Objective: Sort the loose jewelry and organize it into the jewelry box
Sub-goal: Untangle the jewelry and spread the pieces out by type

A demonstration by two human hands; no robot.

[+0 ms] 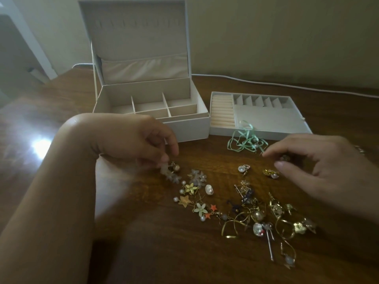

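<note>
Now the jewelry box (150,117) stands at the far side of the wooden surface (61,124), with its lid upright and its long side running left to right; the divided compartments inside look bare. Just beside it on the right lies the removed tray (259,114), also with its long axis left to right, with ring rolls at its left end and a row of small slots along its far edge. A mint green ribbon (244,140) lies tangled against the near edge of this tray. The loose jewelry (235,206) is spread on the surface in front, nearer to the person: flower and star pieces with pearls on the left, gold hoops and hooks in a heap on the right, and a long silver pin (270,245) that points toward the person. Two crystal studs (244,168) and a yellow stone earring (271,173) lie apart from the heap, between the hands. The left hand (143,138) comes in from the left with the forearm raised and the wrist bent down; its fingertips pinch a pale flower earring (170,171), which hangs just above the surface and is blurred. The right hand (320,167) reaches in from the right, palm down, fingers half curled; the thumb and forefinger seem to pinch a small round stud (285,158), though it is too small to be sure.
</note>
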